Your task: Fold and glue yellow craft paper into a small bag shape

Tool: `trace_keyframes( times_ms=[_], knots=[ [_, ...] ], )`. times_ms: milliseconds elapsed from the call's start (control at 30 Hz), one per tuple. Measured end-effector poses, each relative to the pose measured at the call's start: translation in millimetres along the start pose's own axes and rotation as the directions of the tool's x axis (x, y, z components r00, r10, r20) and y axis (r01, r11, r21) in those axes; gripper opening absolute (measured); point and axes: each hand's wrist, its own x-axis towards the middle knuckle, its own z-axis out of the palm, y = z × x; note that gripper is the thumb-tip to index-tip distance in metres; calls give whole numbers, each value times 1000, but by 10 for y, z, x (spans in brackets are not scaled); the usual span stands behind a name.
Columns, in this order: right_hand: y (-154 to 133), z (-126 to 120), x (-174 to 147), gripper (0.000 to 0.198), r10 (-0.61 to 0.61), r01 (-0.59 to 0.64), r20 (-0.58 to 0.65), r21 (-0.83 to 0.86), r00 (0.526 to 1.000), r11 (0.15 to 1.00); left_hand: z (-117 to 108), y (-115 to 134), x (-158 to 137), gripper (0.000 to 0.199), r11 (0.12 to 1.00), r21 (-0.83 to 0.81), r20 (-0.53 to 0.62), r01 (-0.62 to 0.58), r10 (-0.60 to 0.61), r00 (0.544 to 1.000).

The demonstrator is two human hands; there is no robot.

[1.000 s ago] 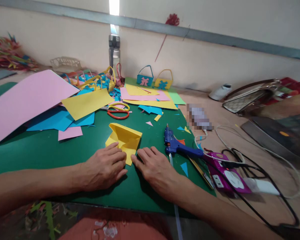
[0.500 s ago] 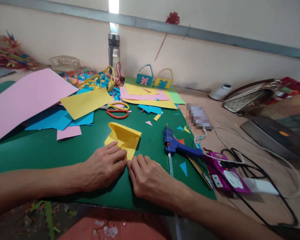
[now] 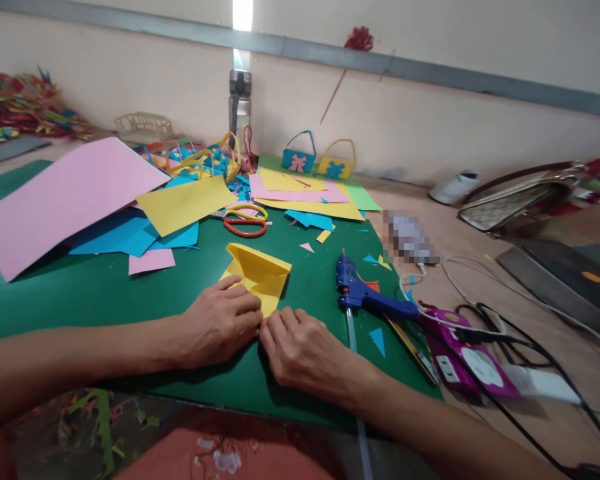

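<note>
A folded piece of yellow paper (image 3: pixel 267 273) lies on the green mat (image 3: pixel 205 393), its far edge standing up in a fold. My left hand (image 3: pixel 223 320) presses on its near left part, fingers bent over the paper. Against the near corner, my right hand (image 3: pixel 300 350) has its fingers closed, with the tips meeting those of my left hand. Both hands cover the near edge of the paper. To the right lies a blue hot glue gun (image 3: pixel 355 287) with a clear glue stick in its back. Scissors (image 3: pixel 245 223) with yellow and red handles rest beyond the paper.
Pink paper (image 3: pixel 75 200), blue sheets and a yellow sheet (image 3: pixel 187 203) lie at left. Two small paper bags (image 3: pixel 299 160) stand by the wall near a bottle (image 3: pixel 240 107). A purple power strip (image 3: pixel 470 360) with cables sits at right, near a phone-like blurred item (image 3: pixel 411 237).
The whole view has shifted slightly, so things appear farther right. My hands stay at the near corner of the yellow paper, with hardly any movement against it.
</note>
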Motion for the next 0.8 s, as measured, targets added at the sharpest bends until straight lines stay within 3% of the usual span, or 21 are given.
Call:
trace_keyframes(
  times_ms=[233, 333, 433, 533, 633, 800],
  knots=[
    [45, 79, -2, 19, 80, -73, -86, 71, 993, 995, 53, -4, 51, 30, 998, 61, -96, 22, -16, 995],
    [81, 129, -36, 19, 155, -137, -80, 192, 985, 972, 58, -25, 58, 32, 996, 84, -87, -7, 14, 996],
    [155, 162, -88, 19, 301, -285, 10, 361, 954, 888, 46, -35, 40, 30, 994, 102, -47, -43, 48, 998],
    [229, 158, -129, 32, 380, -411, 162, 454, 911, 791, 31, -25, 11, 27, 992, 107, -39, -69, 74, 997],
    [256, 140, -143, 32, 346, -429, 253, 543, 903, 722, 21, -6, -3, 27, 993, 102, -34, -56, 60, 998],
    [225, 146, -129, 27, 378, -446, 252, 649, 891, 617, 19, 12, 20, 26, 998, 57, -37, 10, -8, 999]
  ],
)
